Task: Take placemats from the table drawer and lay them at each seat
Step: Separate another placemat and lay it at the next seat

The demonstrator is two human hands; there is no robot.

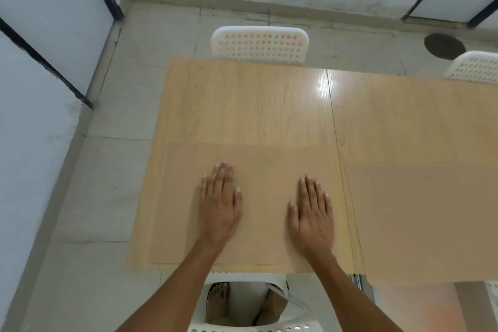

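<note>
The left hand (219, 203) and the right hand (312, 213) lie flat, fingers extended and together, palms down on a tan placemat (258, 167) at the near seat. Neither hand grips anything; both press on the mat's surface. The placemat lies on the wooden desk (242, 102), its near edge just inside the desk's near edge, above the white chair (250, 327) at the person's feet. A second placemat (420, 218) lies just beside it to the right, overhanging the near edge. The drawer is not clearly visible.

The step in hand appears to be smoothing and squaring the mat. To do it well, the person should keep the palms flat, sweep outward from the centre, and align the near edge parallel to the desk edge. The seat at the far chair (260, 44) has no mat yet.
</note>
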